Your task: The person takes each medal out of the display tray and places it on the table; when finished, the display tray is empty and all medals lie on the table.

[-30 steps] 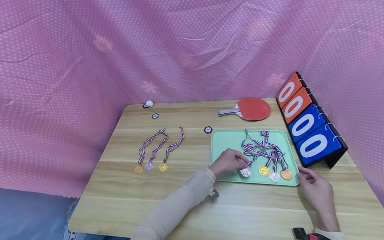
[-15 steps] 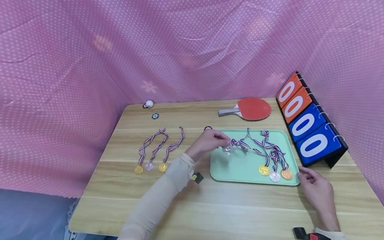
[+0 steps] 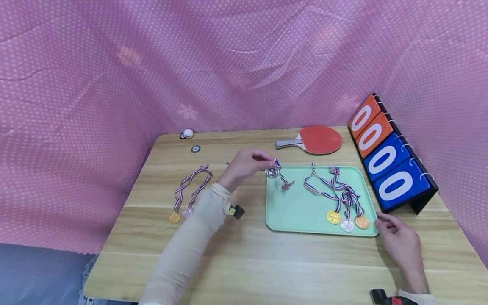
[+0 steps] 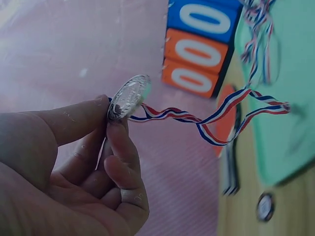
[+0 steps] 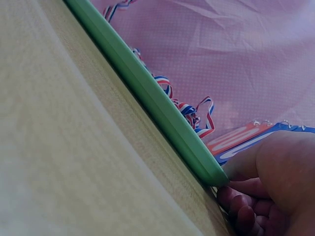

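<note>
My left hand (image 3: 245,165) pinches a silver medal (image 4: 129,97) between thumb and fingertips, above the tray's left rear corner. Its striped ribbon (image 4: 172,115) trails over the green tray (image 3: 297,212). Thumb and fingers of my right hand (image 3: 402,243) grip the tray's front right corner. On the tray's right side lie a gold medal (image 3: 334,217), a silver one and a bronze one (image 3: 362,222), their ribbons tangled. Left of the tray, a gold-coloured medal (image 3: 174,217) and a silver-coloured medal lie on the table; my left arm hides a third medal there.
A red table tennis paddle (image 3: 320,140) lies behind the tray. To the right stands a flip scoreboard (image 3: 392,159) showing zeros. A white ball (image 3: 188,133) and a round chip (image 3: 195,149) sit at the back left. Pink cloth (image 3: 244,76) hangs behind the table.
My left hand has lifted the silver medal from the tray and carried it left and back, drawing its ribbon free of the others. My right hand has stayed at the tray corner.
</note>
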Demonstrator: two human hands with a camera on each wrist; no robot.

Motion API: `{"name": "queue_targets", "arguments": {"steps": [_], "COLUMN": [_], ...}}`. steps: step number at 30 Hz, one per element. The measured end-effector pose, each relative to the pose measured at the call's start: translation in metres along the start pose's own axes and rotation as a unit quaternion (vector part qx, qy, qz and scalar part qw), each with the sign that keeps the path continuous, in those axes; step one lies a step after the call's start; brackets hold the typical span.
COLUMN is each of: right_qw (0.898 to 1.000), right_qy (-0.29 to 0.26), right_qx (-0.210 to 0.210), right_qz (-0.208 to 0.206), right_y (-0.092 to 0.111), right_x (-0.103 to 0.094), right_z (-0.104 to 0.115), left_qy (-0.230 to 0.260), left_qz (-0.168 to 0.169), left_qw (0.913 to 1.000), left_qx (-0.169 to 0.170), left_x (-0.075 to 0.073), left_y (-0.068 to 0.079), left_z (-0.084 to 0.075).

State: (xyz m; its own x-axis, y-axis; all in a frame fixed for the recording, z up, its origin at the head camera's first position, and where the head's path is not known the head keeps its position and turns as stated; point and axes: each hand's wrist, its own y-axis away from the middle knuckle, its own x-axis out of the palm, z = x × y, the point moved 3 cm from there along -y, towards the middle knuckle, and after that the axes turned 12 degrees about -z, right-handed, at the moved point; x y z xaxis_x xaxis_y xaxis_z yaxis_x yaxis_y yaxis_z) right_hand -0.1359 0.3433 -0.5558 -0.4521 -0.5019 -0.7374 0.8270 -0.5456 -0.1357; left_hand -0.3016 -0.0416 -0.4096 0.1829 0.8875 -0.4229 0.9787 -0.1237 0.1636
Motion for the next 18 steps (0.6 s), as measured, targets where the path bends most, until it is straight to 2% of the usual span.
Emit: {"name": "queue_targets", "arguments": {"steps": [5,11,18], "right_qw": [1.0,1.0,1.0], "right_qy": [0.0,0.005,0.008], "right_qx": [0.001,0.012,0.018], "right_qz": [-0.002,0.0,0.006], "right_y": [0.0,-0.001,-0.001], "right_x": [0.0,0.001,0.002], "right_z": [0.0,-0.001,-0.002], "left_qy": [0.02,0.019,0.033], "left_qz": [-0.03,-0.067,-0.13], "left_qw": [0.9993,0.9974,0.9896], "left_qx": [0.004,0.018,0.051], "left_x": [-0.029,-0.062,-0.097], "left_y": [-0.012,-0.028,-0.04], "left_z": [-0.006,-0.013,-0.008]}}
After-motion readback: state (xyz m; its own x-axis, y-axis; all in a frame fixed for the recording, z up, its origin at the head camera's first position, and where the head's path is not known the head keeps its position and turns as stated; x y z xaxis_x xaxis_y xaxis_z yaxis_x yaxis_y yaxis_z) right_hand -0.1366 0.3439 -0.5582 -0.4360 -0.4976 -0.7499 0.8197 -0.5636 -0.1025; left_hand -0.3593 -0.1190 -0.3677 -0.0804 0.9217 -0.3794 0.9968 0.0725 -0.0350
